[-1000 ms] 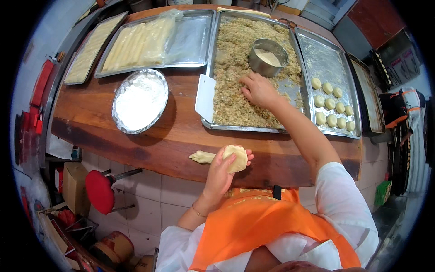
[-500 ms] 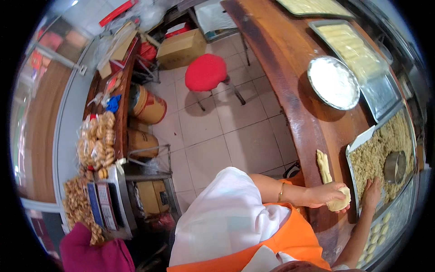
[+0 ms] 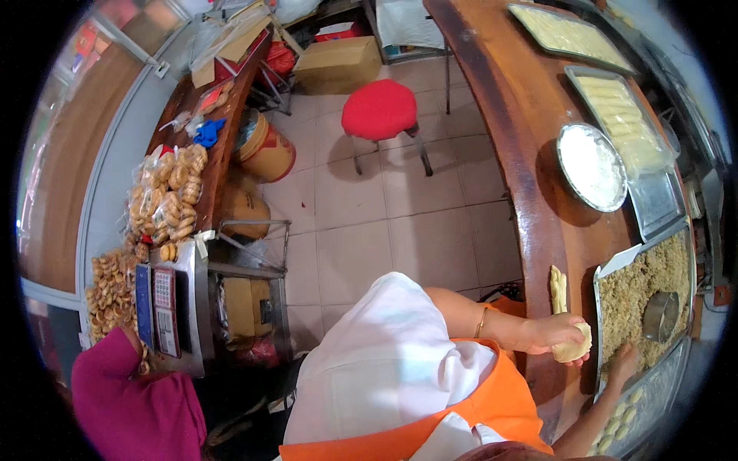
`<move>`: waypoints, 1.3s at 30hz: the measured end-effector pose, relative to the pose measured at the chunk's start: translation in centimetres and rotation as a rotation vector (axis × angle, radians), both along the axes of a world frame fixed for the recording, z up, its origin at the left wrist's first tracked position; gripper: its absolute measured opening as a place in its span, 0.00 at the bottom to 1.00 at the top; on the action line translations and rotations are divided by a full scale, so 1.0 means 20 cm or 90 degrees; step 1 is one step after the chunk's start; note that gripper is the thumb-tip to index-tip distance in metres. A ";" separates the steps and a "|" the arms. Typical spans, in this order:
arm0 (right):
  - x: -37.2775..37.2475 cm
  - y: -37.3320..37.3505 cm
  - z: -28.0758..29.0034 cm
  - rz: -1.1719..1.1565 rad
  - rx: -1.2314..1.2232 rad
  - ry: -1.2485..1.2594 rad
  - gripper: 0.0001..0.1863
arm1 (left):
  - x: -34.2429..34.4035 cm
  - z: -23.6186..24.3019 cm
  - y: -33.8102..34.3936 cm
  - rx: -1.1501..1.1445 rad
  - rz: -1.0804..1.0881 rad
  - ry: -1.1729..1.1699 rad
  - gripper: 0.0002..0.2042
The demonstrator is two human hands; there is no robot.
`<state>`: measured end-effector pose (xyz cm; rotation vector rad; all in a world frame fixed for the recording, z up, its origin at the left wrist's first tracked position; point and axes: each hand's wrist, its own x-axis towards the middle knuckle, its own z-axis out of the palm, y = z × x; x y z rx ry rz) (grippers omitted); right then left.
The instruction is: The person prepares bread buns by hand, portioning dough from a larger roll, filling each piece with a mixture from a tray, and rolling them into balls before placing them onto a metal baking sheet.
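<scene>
My left hand [image 3: 555, 334] grips a round, flattened piece of pale dough [image 3: 573, 346] at the near edge of the wooden table [image 3: 488, 92]. A longer strip of dough [image 3: 559, 288] lies just beyond it. At the lower right, my right hand [image 3: 624, 361] is in the metal tray of crumbly mixture [image 3: 626, 296], fingers bent together; what they hold is too small to make out. A metal ring [image 3: 659, 315] sits in that mixture beside it. A tray of small dough balls [image 3: 623, 419] lies below, partly behind my forearm.
A flour bowl [image 3: 590, 165] and dough trays [image 3: 569, 37] stand farther along the table. A red stool [image 3: 378, 107] stands on the tiles. At left are a bench with bagged pastries [image 3: 165, 192], a scale [image 3: 165, 307], buckets [image 3: 261, 150] and another person in magenta [image 3: 131, 392].
The view has swung toward my left, bringing in the stool, side bench and other person. My left hand still holds the dough; my right hand remains in the mixture, its fingers now more drawn in.
</scene>
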<state>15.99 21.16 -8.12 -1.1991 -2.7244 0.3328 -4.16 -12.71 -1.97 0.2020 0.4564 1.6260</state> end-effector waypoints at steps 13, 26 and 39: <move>-0.30 -0.12 0.33 -0.196 -0.153 0.144 0.20 | -0.20 0.00 0.11 -0.116 -0.137 -0.008 0.17; -0.25 -0.16 0.28 -0.264 -0.077 0.334 0.26 | -0.03 0.02 0.32 -0.136 -0.177 0.013 0.18; -0.25 -0.14 0.29 -0.326 -0.779 0.879 0.25 | -0.05 0.08 0.53 -0.155 -0.085 0.101 0.16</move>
